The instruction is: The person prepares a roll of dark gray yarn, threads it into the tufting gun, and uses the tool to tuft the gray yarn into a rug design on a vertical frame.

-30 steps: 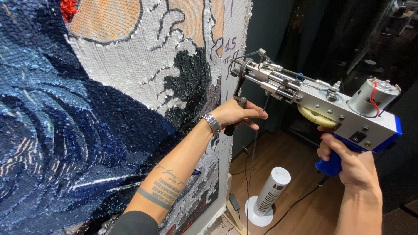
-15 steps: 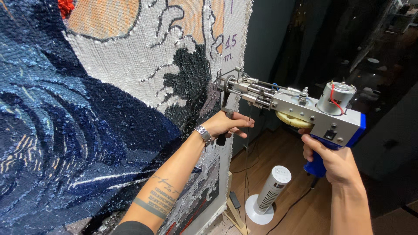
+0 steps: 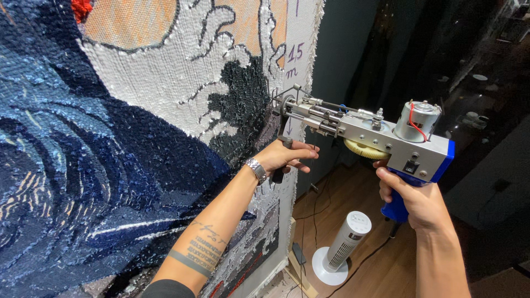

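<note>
Gripping one tufting gun [image 3: 364, 132]: right hand [image 3: 411, 201] on blue handle, left hand [image 3: 284, 157] on front grip (one fan [image 3: 342, 248] below).

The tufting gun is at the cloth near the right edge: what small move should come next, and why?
Probably guide the tufting gun slowly along the black patch, tip kept against the cloth. Its tip sits at the patch's right border, bare white cloth lies beside it, and the left hand holds the front handle while the right hand holds the blue grip.
</note>
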